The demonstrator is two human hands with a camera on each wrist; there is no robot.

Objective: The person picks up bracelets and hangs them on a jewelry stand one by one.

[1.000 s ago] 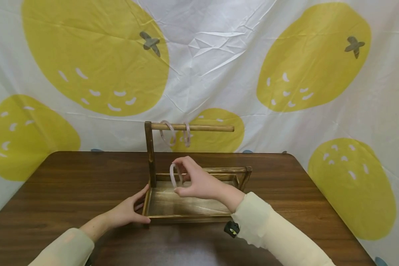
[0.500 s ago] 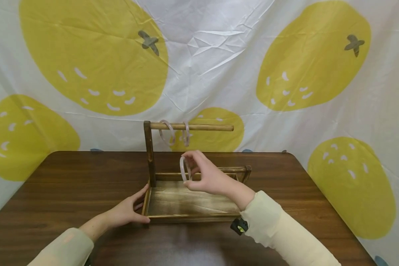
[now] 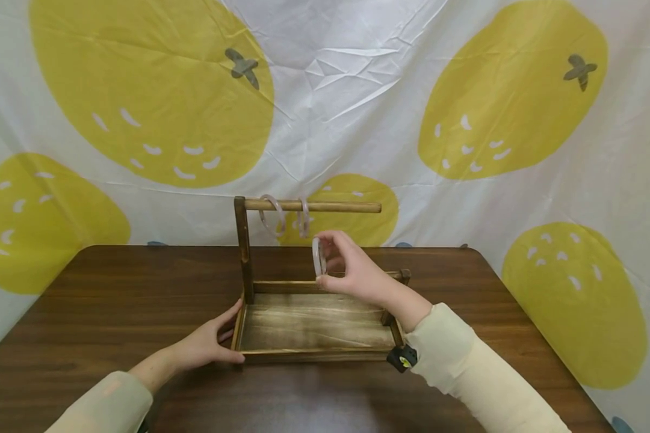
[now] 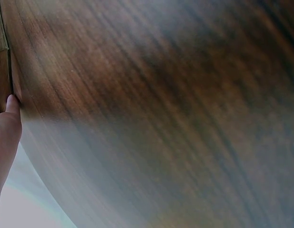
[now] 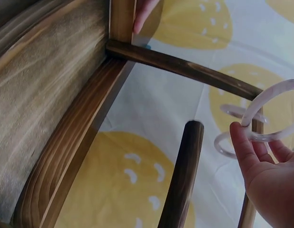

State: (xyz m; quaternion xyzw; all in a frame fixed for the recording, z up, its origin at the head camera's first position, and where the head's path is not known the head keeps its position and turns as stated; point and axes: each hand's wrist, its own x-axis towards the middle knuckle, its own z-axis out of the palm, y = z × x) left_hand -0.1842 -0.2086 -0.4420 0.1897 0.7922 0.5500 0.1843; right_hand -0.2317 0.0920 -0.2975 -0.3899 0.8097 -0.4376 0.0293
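A wooden bangle rack (image 3: 314,325) stands on the table, with a shallow tray, a tall left post (image 3: 242,240) and an upper bar (image 3: 346,207) whose right end is free. Two pale pink bangles hang from the bar's left half, one bangle (image 3: 282,219) tilted and the other bangle (image 3: 306,219) nearly edge-on. My right hand (image 3: 360,270) pinches a third pale bangle (image 3: 316,257) between thumb and fingertips, below the bar and above the tray. My left hand (image 3: 206,346) holds the tray's left end, thumb at the front corner and fingers along the side.
A lower rail with a short post (image 3: 405,276) stands at the rack's right; my right hand and wrist partly cover it. The brown table (image 3: 141,288) extends around the rack. A white cloth with yellow fruit prints (image 3: 346,138) hangs behind.
My right hand has moved up and to the right with the bangle, from over the tray's left half towards the bar. The left hand and the two hanging bangles stay put.
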